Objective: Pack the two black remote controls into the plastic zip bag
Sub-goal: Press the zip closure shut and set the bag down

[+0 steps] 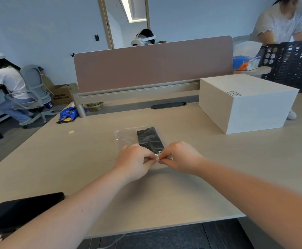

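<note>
A clear plastic zip bag [126, 139] lies flat in the middle of the table [74, 159]. Two black remote controls [149, 139] lie side by side inside it, along its right half. My left hand [135, 159] and my right hand [179, 158] meet at the bag's near edge. Both pinch that edge between thumb and fingers, their fingertips almost touching. The hands hide the near ends of the remotes and the bag's closure.
A large white box [245, 103] stands at the back right of the table. A black tablet [19, 211] lies at the near left edge. A pink desk divider [153, 63] runs along the back. Several people sit or stand around the room.
</note>
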Motion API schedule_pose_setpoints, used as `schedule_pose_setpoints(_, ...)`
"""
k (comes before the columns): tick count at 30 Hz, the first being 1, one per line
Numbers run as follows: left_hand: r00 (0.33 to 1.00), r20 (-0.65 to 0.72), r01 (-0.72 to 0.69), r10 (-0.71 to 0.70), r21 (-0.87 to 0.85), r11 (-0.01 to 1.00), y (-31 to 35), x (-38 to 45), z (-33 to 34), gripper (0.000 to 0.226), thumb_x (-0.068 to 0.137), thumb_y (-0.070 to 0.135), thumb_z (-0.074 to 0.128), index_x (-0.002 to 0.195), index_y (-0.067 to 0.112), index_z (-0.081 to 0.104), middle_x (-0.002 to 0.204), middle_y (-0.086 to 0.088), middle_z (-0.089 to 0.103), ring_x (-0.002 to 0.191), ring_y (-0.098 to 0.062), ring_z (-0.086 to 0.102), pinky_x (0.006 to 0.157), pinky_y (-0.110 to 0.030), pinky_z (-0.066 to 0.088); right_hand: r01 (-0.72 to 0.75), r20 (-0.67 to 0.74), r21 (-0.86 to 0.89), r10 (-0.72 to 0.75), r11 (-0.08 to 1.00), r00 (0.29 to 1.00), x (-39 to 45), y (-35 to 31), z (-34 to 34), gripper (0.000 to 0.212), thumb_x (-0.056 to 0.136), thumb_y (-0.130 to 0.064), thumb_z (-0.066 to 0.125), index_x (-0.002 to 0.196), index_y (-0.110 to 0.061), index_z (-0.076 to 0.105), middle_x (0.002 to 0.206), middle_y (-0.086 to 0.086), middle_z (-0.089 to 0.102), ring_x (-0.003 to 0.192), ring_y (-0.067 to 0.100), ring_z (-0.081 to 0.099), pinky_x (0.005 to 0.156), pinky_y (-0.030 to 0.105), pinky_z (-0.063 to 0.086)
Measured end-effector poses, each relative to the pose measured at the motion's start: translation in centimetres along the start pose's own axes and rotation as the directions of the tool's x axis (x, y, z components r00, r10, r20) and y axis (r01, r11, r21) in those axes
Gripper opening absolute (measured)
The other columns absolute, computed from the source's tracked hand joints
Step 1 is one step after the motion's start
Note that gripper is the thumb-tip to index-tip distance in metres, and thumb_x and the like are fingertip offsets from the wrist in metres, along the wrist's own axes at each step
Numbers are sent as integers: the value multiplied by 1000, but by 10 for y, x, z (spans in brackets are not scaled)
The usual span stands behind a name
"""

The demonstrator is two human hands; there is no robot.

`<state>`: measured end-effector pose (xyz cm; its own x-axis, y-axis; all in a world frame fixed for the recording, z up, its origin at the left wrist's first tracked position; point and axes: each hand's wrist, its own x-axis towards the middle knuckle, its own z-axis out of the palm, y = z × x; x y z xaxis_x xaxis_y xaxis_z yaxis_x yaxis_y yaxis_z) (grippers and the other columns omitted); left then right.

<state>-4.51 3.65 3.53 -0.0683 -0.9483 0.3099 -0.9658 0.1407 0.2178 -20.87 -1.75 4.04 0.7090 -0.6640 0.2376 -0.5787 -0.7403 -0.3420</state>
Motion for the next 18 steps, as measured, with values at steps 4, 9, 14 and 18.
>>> schedule_pose_setpoints(4, 1000, 0, -6, 6, -2, 1000, -2, -1, 1, 15, 85, 37, 61, 90, 29, 73, 93, 11, 71, 93, -19, 53, 80, -33, 40, -20, -7, 36, 20, 999, 1000, 0, -2, 2, 17, 87, -24, 62, 99, -17, 73, 99, 8, 73, 97, 25, 60, 79, 30, 47)
schedule_pose_setpoints(9, 1000, 6, 3, -3, -23, 1000, -3, 1, 1, 14, 84, 36, 64, 89, 28, 74, 92, 9, 72, 93, -19, 54, 81, -33, 41, -63, 3, 54, 62, 997, 998, 2, -3, 0, 17, 86, -25, 64, 99, -19, 73, 95, 4, 70, 98, 22, 59, 83, 29, 46)
schedule_pose_setpoints(14, 999, 16, -28, 28, 15, 999, -2, 1, 1, 15, 86, 37, 61, 93, 30, 73, 94, 11, 71, 96, -17, 52, 82, -33, 38, -49, 15, 3, 49, 999, 999, 2, -1, 0, 18, 87, -29, 62, 99, -22, 74, 101, 5, 74, 97, 23, 62, 82, 30, 48)
schedule_pose_setpoints(18, 998, 30, -52, 50, 42, 998, -3, 0, 2, 16, 87, 36, 60, 93, 29, 72, 96, 11, 70, 98, -17, 51, 81, -33, 37, -30, 21, -38, 31, 999, 999, 3, 0, 1, 18, 88, -32, 61, 99, -25, 73, 101, 1, 75, 96, 20, 64, 83, 27, 45)
